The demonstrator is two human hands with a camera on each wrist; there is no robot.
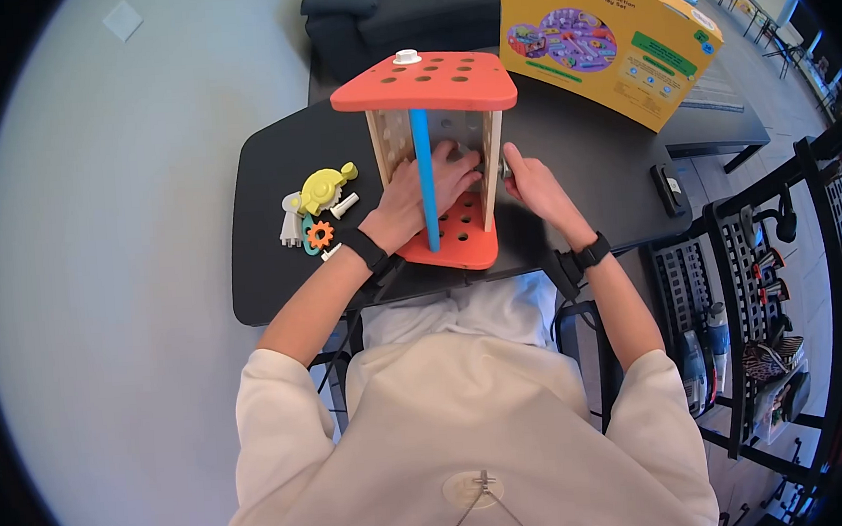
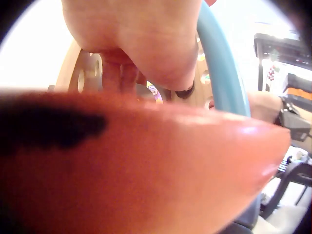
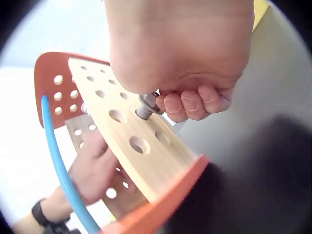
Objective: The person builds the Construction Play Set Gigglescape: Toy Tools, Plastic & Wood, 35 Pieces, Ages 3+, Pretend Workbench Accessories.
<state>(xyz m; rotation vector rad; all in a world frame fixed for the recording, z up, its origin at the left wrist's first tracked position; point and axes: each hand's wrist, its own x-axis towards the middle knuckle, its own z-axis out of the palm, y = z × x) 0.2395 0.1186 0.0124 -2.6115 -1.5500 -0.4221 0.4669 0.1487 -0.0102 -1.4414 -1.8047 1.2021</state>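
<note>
A toy frame has a red perforated top (image 1: pixel 425 91), a red base (image 1: pixel 454 248), wooden side panels with holes and a blue rod (image 1: pixel 423 176) up its near side. My left hand (image 1: pixel 407 198) reaches inside, past the rod, with its fingers near the inner face of the right panel (image 3: pixel 156 178). The tips are partly hidden, and I cannot tell whether they hold anything. Outside that panel, my right hand (image 1: pixel 537 188) has curled fingers and grips the head of a grey bolt (image 3: pixel 146 106). The bolt's threaded shank stands in a panel hole.
Left of the frame on the black table (image 1: pixel 270 166) lie a yellow toy piece (image 1: pixel 322 190), an orange gear (image 1: pixel 320 234) and a white bolt (image 1: pixel 345 206). A white bolt head (image 1: pixel 407 57) sits on the top. Behind stands a yellow box (image 1: pixel 610 44); a black device (image 1: pixel 668 190) lies at right.
</note>
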